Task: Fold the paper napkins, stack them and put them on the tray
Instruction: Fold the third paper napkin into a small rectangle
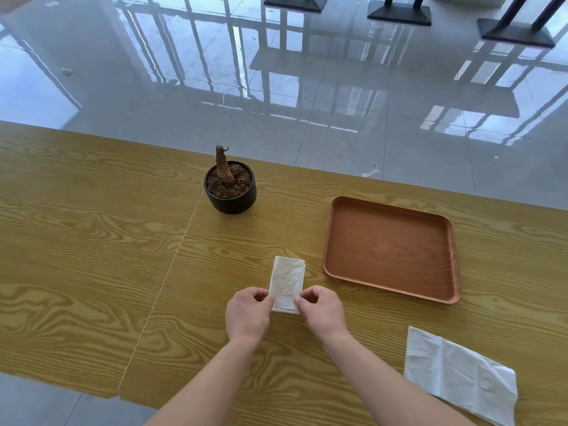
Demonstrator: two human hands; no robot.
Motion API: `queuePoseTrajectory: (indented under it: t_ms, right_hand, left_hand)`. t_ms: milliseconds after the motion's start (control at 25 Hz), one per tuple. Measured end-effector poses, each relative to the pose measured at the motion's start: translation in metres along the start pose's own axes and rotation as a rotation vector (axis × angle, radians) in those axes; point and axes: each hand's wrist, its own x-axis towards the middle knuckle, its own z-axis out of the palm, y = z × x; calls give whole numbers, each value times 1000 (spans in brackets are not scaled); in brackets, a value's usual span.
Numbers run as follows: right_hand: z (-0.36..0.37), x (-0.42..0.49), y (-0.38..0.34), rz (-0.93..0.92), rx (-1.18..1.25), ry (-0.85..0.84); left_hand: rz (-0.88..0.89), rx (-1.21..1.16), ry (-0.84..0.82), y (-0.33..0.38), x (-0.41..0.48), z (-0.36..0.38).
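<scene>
A folded white napkin [287,281] lies on the wooden table in front of me, long side pointing away. My left hand [247,313] pinches its near left corner, and my right hand [322,310] pinches its near right corner. A second white napkin [458,375], only loosely folded and creased, lies flat at the near right of the table. The brown wooden tray [392,249] sits to the right of the folded napkin with nothing on it.
A black pot [230,193] with soil and a bare stump stands behind the napkin, towards the table's far edge. A seam [172,265] runs across the tabletop on the left. Beyond the table lies a glossy tiled floor with dark table bases.
</scene>
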Motion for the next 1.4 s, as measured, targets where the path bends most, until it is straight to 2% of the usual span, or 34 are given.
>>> queuePoseTrajectory:
  t_ms: [600,760,1400]
  right_hand:
    - [0,4,2,27,-52,-1]
    - [-4,8,1,48,0,8]
    - [-7,4,-4,50,-118,-21]
  left_hand:
    - [11,50,-23,-6,6,5]
    - [6,37,-9,-8,5,4]
    - [22,81,-30,0,6,3]
